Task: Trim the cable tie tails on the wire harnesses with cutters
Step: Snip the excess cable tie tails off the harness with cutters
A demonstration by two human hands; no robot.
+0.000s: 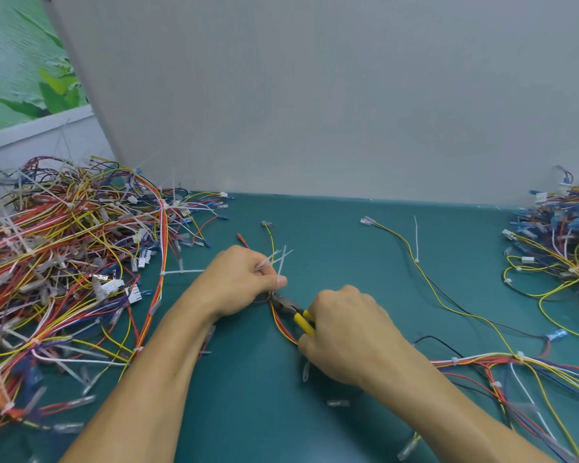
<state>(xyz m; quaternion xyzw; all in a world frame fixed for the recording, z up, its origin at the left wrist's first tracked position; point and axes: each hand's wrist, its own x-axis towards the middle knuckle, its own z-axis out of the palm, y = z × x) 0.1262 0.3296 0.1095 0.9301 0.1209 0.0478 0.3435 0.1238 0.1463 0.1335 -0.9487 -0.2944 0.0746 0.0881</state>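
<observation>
My left hand (244,282) pinches a wire harness (283,324) of red and yellow wires, and several white cable tie tails (278,260) stick up out of its fingers. My right hand (345,332) grips yellow-handled cutters (296,314). Their dark jaws sit right under my left thumb at the harness. The harness runs on under my right hand to a bundle at the right (515,362).
A big heap of harnesses with long white tie tails (64,262) fills the left of the green table (331,248). Another heap (562,242) lies at the far right. A loose yellow-black wire with one tie (415,248) crosses the middle. A grey wall stands behind.
</observation>
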